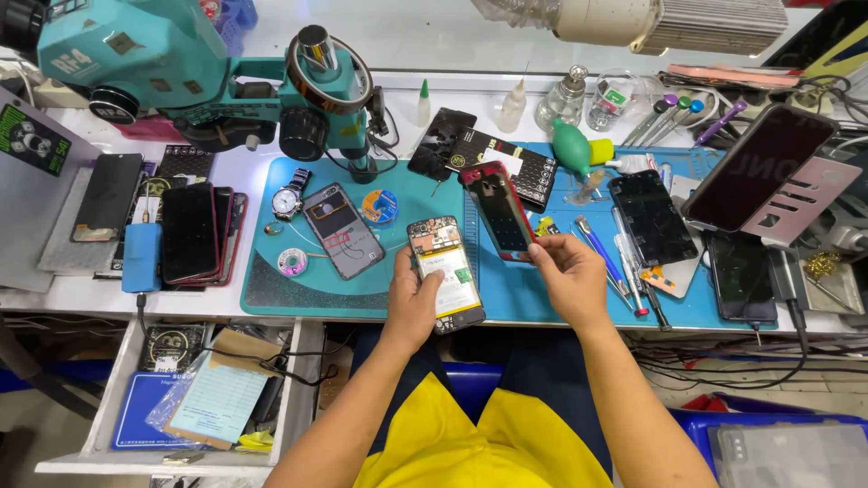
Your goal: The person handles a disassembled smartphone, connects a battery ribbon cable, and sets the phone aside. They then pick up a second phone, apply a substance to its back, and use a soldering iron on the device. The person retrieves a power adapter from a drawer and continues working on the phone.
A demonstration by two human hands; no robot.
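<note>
Over the near edge of the blue mat (362,298), my left hand (411,303) clamps the opened phone (445,273) while my right hand (568,276) pinches the red-rimmed back cover (497,210) by one end, so either could slip and strike the surface.

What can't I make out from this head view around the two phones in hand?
- Opened phone: its lower end is covered by the left hand; small parts inside too fine to tell.
- Red-edged back cover: the right hand hides its lower end.
- Microscope: cut off by the top edge.
- Open drawer: contents partly hidden under papers.
</note>
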